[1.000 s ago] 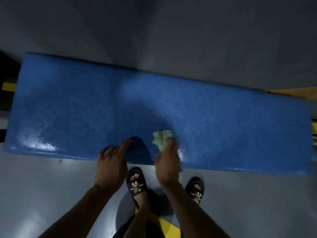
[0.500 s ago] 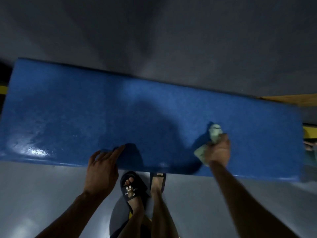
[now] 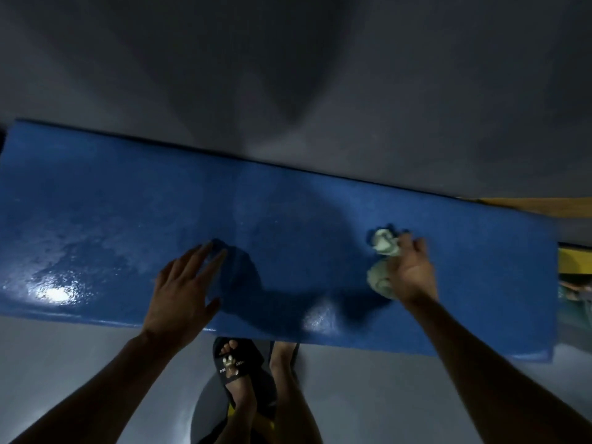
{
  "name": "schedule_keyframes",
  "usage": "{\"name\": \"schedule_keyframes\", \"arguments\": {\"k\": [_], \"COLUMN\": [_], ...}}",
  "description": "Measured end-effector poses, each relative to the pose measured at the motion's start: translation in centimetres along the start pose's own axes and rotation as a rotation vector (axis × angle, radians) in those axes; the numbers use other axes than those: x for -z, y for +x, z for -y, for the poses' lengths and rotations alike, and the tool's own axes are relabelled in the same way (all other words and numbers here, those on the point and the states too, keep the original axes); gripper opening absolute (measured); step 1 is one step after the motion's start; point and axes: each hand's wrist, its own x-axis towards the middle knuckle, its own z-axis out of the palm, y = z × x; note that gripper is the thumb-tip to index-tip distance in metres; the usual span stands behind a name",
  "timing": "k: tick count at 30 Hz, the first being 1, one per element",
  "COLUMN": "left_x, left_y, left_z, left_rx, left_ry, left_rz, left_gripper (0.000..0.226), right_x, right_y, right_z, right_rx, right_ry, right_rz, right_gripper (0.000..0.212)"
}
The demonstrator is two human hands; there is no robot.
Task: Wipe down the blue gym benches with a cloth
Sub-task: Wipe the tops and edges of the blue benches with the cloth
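Bench (image 3: 288,219) in blue runs across the frame, just past the person's black sandal (image 3: 235,366) on the grey floor (image 3: 64,363). Left hand (image 3: 182,293) lies flat on the near edge, fingers straight. Right hand (image 3: 411,270) is bunched around a pale green cloth (image 3: 382,261), pressing it on the bench's right part.
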Motion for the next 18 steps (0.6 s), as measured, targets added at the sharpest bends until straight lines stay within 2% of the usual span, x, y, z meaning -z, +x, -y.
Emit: {"name": "schedule_keyframes", "arguments": {"k": [3,6,8,10,12,13,14,16,18], "left_x": [-0.4,-0.6,-0.6,-0.8,-0.9,-1.0,-1.1,-1.4,-1.6], "left_y": [0.4,0.6,0.7,0.7,0.7,0.7,0.6,0.6,0.7], "left_z": [-0.8,-1.4,-1.7,-1.9,-2.2,-2.4,-2.4,-2.6,-2.6], "left_rx": [0.038,0.077,0.086,0.092,0.102,0.108,0.114,0.116,0.115], "left_ry": [0.052,0.072,0.09,0.114,0.124,0.125,0.126,0.119,0.107], "left_rz": [0.064,0.068,0.046,0.019,0.002,-0.007,-0.012,-0.011,-0.013], "left_gripper": [0.105,0.106,0.106,0.105,0.103,0.102,0.101,0.099,0.096], "right_x": [-0.4,-3.9,-5.9,-6.1,-5.0,-4.1,-3.1,0.0,2.3], "right_y": [0.4,-1.5,-3.3,-3.6,-1.8,-0.4,1.2,4.2,6.3], "right_z": [0.8,8.5,13.8,15.4,13.2,11.1,8.3,2.4,-2.5], "right_rx": [-0.267,-0.22,-0.014,0.234,0.466,0.506,0.512,0.257,-0.081], "right_ry": [0.101,0.171,0.203,0.115,0.025,0.026,-0.01,0.004,0.024], "right_rz": [-0.102,-0.098,0.003,0.147,0.237,0.234,0.153,0.009,-0.091], "right_gripper": [0.042,0.045,0.043,0.037,0.037,0.034,0.03,0.029,0.038]}}
